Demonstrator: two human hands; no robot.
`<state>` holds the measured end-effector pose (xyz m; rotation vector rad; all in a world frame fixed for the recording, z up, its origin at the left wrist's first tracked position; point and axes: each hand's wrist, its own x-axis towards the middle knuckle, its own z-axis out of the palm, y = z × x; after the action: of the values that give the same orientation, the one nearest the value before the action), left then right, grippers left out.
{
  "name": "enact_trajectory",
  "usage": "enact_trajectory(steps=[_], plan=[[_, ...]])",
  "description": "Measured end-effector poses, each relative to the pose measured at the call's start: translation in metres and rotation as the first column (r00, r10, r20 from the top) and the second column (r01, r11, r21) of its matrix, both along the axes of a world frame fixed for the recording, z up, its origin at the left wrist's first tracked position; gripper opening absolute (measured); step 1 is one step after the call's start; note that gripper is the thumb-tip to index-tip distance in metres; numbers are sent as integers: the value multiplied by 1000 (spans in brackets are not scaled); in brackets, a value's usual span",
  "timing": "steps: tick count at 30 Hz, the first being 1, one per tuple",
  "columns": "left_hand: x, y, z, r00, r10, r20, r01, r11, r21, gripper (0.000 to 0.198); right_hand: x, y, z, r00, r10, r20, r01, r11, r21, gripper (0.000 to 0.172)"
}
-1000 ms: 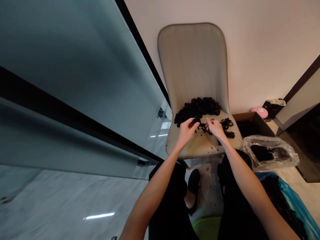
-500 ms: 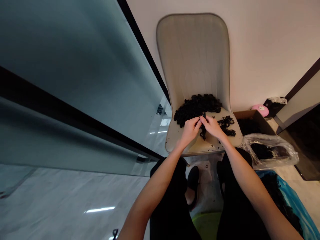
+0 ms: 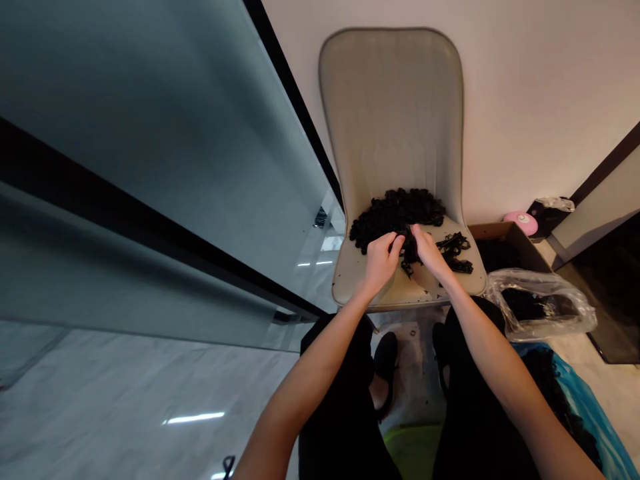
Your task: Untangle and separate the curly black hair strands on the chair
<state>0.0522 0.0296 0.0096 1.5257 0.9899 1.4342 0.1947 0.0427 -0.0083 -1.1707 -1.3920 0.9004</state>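
Both the left hand (image 3: 381, 263) and right hand (image 3: 431, 253) clamp a black hair tuft (image 3: 410, 248) over the chair seat (image 3: 357, 280); tugging could snag the curly pile (image 3: 395, 215).

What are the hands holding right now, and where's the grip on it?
A clump of curly black hair, gripped near its top between the left hand and right hand; its lower end hangs free.
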Motion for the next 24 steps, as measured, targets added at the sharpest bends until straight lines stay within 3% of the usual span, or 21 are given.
enact_trajectory(steps=[4,9,13,17,20,24], plan=[[1,-1,0,997,-41,-70,46,996,77,34,-4,0,-1,981,157,-114,-167,982,-84,51],[3,-2,-2,998,-18,-55,21,999,50,39,-4,-2,-2,961,147,-233,-187,970,-158,53],[-4,7,-7,986,-105,-129,102,994,-33,36,1,-4,2,992,127,-19,-127,992,14,56],[-16,19,-7,920,-283,-271,283,958,-39,37,2,-6,5,976,188,111,-199,976,90,55],[-18,21,-6,915,-334,-228,333,942,-45,42,-3,-7,5,979,204,29,-206,975,85,52],[-13,20,-10,949,-312,-45,306,946,-105,44,-12,-8,3,963,196,-186,-201,980,-10,53]])
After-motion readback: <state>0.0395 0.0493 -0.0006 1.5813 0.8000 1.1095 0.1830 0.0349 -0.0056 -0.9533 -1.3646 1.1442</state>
